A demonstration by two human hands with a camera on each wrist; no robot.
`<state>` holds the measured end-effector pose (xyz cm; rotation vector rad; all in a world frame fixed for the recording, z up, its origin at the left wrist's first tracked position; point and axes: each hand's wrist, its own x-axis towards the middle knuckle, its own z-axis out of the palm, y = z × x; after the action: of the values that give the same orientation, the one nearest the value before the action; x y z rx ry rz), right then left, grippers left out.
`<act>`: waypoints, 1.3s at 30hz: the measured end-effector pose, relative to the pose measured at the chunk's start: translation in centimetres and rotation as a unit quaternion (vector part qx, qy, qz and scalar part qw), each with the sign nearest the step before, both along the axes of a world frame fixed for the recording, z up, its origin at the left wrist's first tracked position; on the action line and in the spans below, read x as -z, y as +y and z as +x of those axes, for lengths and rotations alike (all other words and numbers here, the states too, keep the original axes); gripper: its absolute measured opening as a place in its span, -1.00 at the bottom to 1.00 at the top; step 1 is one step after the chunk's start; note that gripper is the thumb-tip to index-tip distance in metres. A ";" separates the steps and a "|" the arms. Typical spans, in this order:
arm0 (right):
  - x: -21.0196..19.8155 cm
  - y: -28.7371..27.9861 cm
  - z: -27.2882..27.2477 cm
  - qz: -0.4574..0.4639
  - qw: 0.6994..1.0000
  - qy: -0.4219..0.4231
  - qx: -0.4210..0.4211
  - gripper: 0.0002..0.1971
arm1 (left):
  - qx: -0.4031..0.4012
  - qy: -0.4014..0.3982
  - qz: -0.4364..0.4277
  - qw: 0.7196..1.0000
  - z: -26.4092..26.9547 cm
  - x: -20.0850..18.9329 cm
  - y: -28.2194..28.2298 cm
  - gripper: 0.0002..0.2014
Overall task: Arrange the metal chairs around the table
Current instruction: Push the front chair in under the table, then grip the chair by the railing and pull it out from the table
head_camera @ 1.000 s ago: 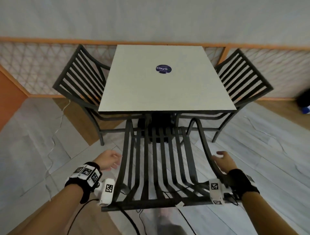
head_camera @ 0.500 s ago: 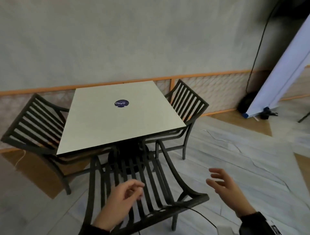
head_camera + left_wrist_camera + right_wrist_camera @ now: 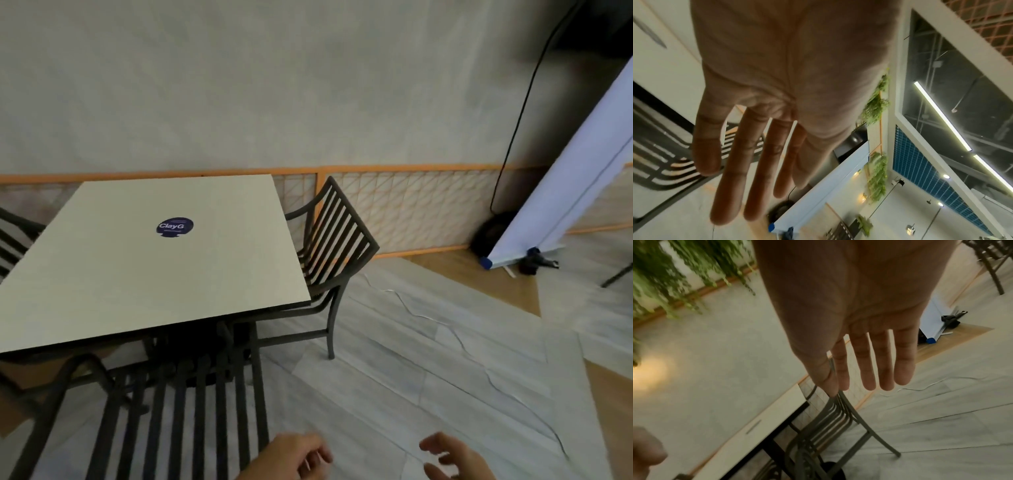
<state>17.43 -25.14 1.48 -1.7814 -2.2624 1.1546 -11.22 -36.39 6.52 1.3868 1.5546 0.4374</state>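
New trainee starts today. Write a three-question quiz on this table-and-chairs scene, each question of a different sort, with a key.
1. True or false: the left hand grips the near chair.
2. Multiple choice: the round blue sticker lies on A) the table, B) a chair seat, C) the floor.
3. Fill in: the right hand holds ____.

Key: 1 false, both hands hang free with fingers straight; 2 A; 3 nothing.
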 end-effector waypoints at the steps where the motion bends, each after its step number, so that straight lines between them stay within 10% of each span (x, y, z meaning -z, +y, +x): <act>1: -0.1 1.8 0.9 -0.001 1.000 -0.015 -0.010 -0.60 | -0.001 0.003 -0.006 1.000 0.7 0.4 1.7 -0.83; 9: -0.6 18.1 -0.3 0.046 0.987 -0.063 -0.137 -0.72 | 0.013 0.076 -0.003 0.997 -0.3 1.3 13.7 -0.88; 21: -0.4 39.5 -15.8 0.138 0.980 -0.061 -0.126 -0.67 | -0.057 0.151 0.028 0.986 -7.1 8.2 32.0 -0.75; 39: 9.9 54.2 -26.3 0.170 0.983 0.073 -0.014 -0.30 | -0.189 0.211 -0.127 0.950 -8.4 23.9 50.1 -0.21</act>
<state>-8.92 29.07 -8.41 -1.4902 -2.2408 0.8083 -19.63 13.71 -17.39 1.0208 2.1608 0.1568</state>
